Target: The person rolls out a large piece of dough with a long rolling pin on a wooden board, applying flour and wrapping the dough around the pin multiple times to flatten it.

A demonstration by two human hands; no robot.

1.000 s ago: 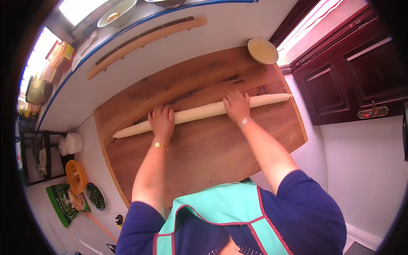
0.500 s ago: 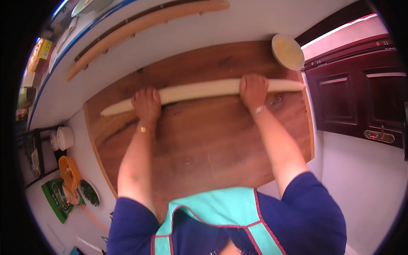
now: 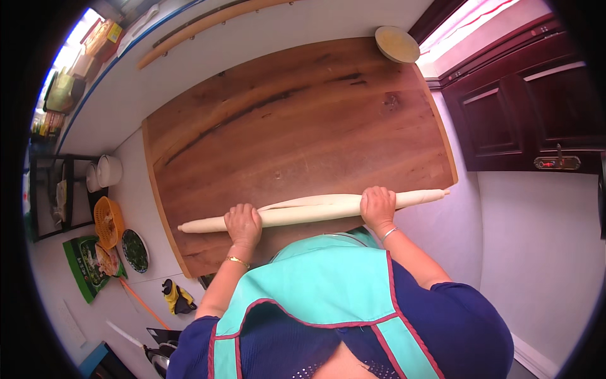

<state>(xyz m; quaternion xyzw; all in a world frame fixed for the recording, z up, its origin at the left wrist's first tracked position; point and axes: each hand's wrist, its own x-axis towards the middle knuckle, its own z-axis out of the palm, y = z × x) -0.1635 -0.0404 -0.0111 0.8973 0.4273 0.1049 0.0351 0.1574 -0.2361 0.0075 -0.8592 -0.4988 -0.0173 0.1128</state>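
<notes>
A long roll of pale dough (image 3: 297, 215), wrapped round a rolling pin (image 3: 182, 228) whose thin tips show at both ends, lies along the near side of the wooden board (image 3: 290, 145). Between my hands, a loose flap of the dough sheet lifts slightly off the far side of the roll. My left hand (image 3: 243, 224) is closed over the roll left of its middle, fingers curled over the top. Farther right, my right hand (image 3: 379, 207) grips it the same way. The palms and the dough under them are hidden.
A round bowl of pale flour-like stuff (image 3: 398, 44) stands at the board's far right corner. To the left are an orange basket (image 3: 108, 221), a dish of chopped greens (image 3: 135, 251) and a green bag (image 3: 85, 268). A dark red door (image 3: 517, 120) is at right.
Both hands have drawn the dough-wrapped pin from the far part of the board to its near edge. A loose dough flap now shows between the hands.
</notes>
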